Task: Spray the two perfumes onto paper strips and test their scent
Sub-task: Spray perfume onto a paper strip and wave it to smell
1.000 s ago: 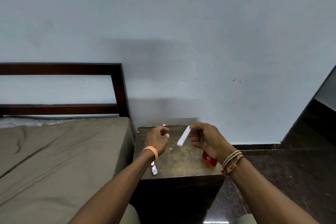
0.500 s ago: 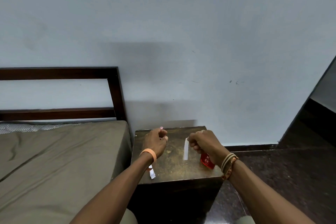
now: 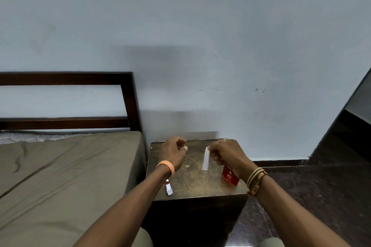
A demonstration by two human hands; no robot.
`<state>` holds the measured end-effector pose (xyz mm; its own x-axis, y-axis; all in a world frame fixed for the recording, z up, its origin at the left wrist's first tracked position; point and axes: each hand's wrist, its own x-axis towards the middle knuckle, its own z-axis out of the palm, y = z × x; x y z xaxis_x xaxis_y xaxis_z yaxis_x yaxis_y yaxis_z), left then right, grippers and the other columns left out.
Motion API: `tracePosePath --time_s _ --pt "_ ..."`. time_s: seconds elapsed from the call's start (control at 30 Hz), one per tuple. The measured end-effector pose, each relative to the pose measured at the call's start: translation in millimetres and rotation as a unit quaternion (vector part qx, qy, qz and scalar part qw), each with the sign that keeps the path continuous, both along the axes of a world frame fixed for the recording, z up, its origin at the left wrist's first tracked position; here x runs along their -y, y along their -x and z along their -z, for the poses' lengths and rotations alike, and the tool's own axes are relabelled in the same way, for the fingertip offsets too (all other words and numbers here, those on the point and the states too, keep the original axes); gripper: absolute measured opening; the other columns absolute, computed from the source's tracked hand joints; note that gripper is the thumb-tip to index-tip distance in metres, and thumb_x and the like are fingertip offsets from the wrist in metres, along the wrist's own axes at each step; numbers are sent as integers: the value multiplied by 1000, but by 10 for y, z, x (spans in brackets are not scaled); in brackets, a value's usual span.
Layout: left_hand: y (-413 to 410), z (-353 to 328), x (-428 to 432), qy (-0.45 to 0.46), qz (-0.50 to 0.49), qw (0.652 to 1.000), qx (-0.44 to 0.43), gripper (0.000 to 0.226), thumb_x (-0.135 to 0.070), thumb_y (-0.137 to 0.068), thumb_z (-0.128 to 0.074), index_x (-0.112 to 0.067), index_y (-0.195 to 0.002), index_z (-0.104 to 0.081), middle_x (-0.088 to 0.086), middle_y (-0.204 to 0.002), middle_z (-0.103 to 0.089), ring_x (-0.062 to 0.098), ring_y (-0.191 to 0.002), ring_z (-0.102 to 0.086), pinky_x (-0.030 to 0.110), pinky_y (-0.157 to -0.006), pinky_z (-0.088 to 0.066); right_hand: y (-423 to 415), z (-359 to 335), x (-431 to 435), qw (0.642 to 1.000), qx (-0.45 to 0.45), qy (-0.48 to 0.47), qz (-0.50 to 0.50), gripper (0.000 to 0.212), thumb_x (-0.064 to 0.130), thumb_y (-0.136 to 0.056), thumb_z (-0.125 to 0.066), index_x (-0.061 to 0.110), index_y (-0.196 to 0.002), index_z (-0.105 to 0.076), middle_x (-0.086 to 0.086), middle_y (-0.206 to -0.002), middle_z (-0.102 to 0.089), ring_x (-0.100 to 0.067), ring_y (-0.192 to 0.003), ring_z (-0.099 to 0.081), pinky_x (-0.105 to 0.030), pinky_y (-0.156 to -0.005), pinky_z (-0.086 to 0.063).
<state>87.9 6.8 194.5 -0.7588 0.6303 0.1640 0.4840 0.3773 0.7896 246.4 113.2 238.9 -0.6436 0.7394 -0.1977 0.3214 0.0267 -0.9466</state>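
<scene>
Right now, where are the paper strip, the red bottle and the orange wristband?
paper strip [image 3: 205, 159]: head view, middle of the white strip.
red bottle [image 3: 229, 176]: head view, its labelled front face.
orange wristband [image 3: 169, 164]: head view, band's outer curve.

Your room was dim and evenly lit, with soft rectangular shadows lying on the wall [image 3: 180, 66] above the desk [image 3: 192, 182]. The wide lens skewed the headboard [image 3: 66, 78] at the left edge, your right hand [image 3: 226, 156] was slightly blurred, and the floor [image 3: 311, 186] caught a faint glare.
</scene>
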Motion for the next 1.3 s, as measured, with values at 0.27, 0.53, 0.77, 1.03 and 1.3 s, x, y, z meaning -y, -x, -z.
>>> tracePosePath --time_s 0.27,0.53,0.77,1.03,1.3 --pt "17 8 34 6 -4 1000 4 20 -15 -86 -65 -15 -106 -68 1 -106 -70 13 -91 -63 26 -85 -51 -36 -1 29 998 55 -36 2 20 15 -81 -67 -1 -71 -70 -19 -68 -63 -18 -60 -55 -36 -61 -45" --pt "-19 -53 -1 -3 -1 1000 3 20 -16 -87 -65 -15 -106 -69 1 -103 -71 14 -90 -64 30 -87 -54 11 -40 44 997 48 -63 14 22 18 -84 -66 0 -72 -71 -13 -68 -67 -17 -58 -58 -34 -60 -49" --pt "-3 -26 17 8 2 1000 4 18 -15 -85 -67 -14 -102 -72 1 -102 -73 14 -89 -66 29 -85 -55 25 -140 -9 999 -26 -7 28 15 12 -86 -67 1 -78 -73 -13 -70 -69 -18 -60 -59 -33 -59 -48" --pt "-20 -22 29 13 2 1000 10 17 -15 -86 -66 -14 -102 -72 2 -100 -72 15 -90 -66 30 -84 -55 -65 -29 44 999 17 -30 8 13 12 -86 -69 3 -77 -73 -13 -69 -67 -13 -58 -57 -27 -57 -47" --pt "-31 -36 20 7 3 1000 11 17 -14 -85 -66 -12 -101 -72 2 -101 -73 15 -91 -67 27 -83 -54 -25 -79 16 998 39 -19 41 15 16 -82 -71 2 -78 -74 -14 -64 -62 -16 -56 -50 -30 -55 -39"
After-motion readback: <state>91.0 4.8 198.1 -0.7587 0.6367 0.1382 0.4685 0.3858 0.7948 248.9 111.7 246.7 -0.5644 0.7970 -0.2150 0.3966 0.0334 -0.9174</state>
